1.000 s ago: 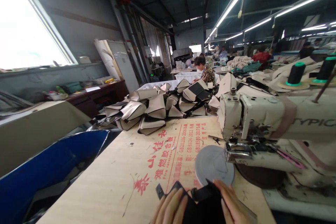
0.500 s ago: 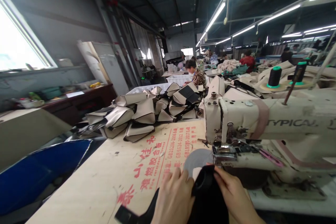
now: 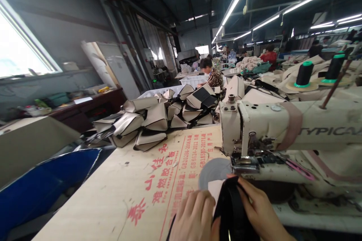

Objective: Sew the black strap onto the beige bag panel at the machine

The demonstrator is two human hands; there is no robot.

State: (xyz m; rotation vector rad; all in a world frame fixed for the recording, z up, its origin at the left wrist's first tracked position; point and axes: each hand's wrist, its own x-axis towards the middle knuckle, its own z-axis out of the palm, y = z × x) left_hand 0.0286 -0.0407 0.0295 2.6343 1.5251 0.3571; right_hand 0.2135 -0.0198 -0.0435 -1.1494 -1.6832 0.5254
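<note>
– Black piece, where is it?

– At the near edge of the table, between both hands, its far end just short of the machine's foot and beside the grey disc.

– And the hands?

– Left hand is loosely curled, knuckles up, against the piece's left side; I cannot tell whether it pinches it. Right hand has its fingers stretched out along the right edge, pressing rather than gripping.

– Which step, would you say?

– Lining up at the foot, I judge; nothing lies under it yet.

– What would feeding it call for?

– The edge flat and square to the foot, fingertips kept clear of the needle.

– Anything behind?

– Beige pieces heaped at the table's far end.
</note>
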